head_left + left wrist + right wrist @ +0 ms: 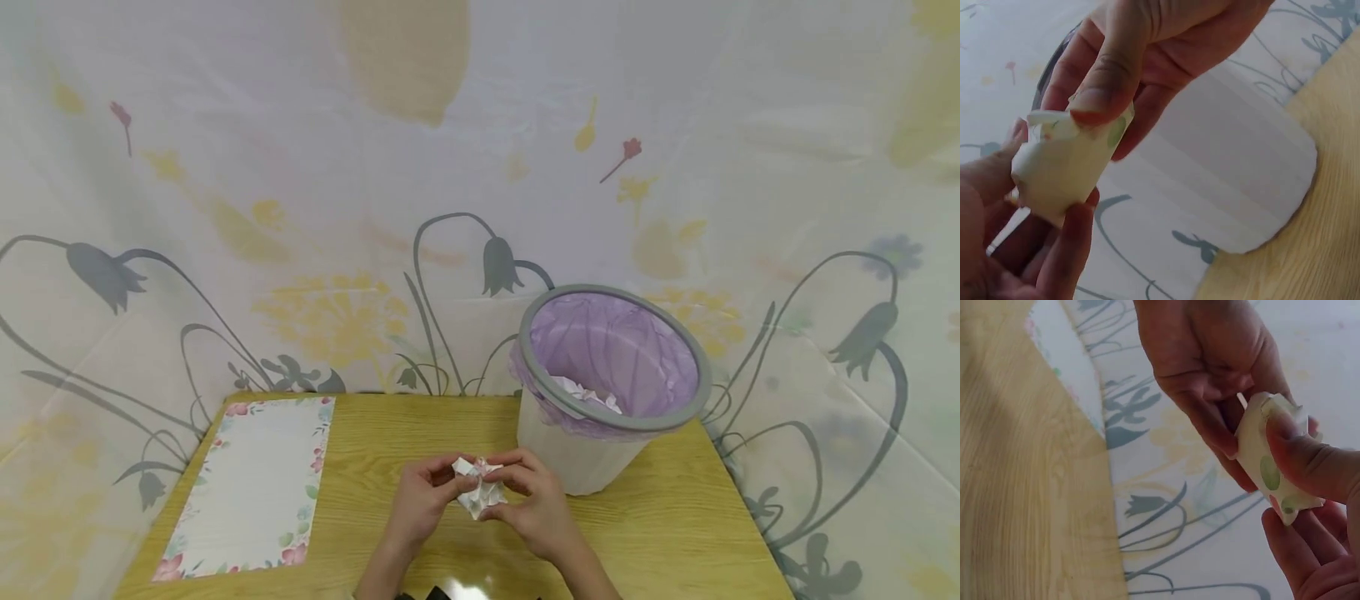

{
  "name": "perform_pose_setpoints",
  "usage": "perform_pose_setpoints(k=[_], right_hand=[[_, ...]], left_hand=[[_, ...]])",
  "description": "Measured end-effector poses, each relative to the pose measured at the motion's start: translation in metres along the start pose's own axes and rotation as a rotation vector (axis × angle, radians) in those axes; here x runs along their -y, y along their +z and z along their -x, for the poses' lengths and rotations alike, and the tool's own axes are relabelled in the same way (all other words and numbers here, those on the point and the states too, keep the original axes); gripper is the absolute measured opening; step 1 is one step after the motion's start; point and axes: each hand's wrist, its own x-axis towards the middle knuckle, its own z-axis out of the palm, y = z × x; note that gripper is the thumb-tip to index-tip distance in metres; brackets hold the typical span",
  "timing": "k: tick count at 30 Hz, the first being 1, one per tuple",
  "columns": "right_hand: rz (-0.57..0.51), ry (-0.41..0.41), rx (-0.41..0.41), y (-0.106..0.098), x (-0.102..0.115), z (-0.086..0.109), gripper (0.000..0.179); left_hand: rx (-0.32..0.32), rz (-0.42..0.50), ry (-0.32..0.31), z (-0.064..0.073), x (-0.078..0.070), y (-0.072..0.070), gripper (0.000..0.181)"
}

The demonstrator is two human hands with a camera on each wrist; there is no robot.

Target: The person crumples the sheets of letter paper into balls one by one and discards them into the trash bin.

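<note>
Paper wad (482, 502) pinched in curled fingers of both left hand (422, 500) and right hand (537, 503), likely keeping folds pressed. Wastebasket (585, 460) stands just beyond, apparently for easy reach.

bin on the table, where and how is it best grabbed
Probably by the grey rim of the bin, at its left and right sides, coming from above: the bin stands open end up, and the rim juts out around its wide top.
</note>
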Motion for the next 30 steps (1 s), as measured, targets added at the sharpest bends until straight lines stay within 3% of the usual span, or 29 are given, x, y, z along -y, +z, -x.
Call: perform_pose_setpoints(k=[4, 7, 10, 13, 16, 22, 26, 30], right_hand=[[-0.072, 0.034, -0.031, -0.001, -0.015, 0.006, 0.037], [-0.086, 0.012, -0.036, -0.002, -0.014, 0.005, 0.033], [-0.067, 0.027, -0.047, -0.001, -0.001, 0.001, 0.026], [-0.055, 0.062, -0.097, 0.0, 0.004, -0.002, 0.02], [-0.055, 0.058, -0.131, 0.002, -0.006, 0.0, 0.022], [-0.076, 0.016, -0.006, 0.002, -0.024, 0.003, 0.018], [-0.173, -0.001, 0.103, -0.001, -0.025, 0.006, 0.048], [-0.163, -0.039, 0.152, 0.0, -0.026, 0.007, 0.069]], left_hand=[[0.084, -0.022, 0.067, 0.005, 0.001, -0.003, 0.037], [0.082, 0.05, 0.044, 0.008, 0.002, -0.004, 0.04], [-0.008, 0.101, 0.056, 0.009, 0.003, 0.001, 0.035], [-0.09, 0.114, 0.141, 0.01, 0.007, 0.009, 0.029], [-0.157, 0.1, 0.205, 0.011, 0.01, 0.017, 0.025], [-0.273, 0.159, 0.116, 0.008, 0.011, 0.016, 0.028], [-0.278, 0.2, 0.051, 0.006, 0.009, 0.01, 0.03], [-0.286, 0.212, 0.017, 0.005, 0.007, 0.009, 0.026]])
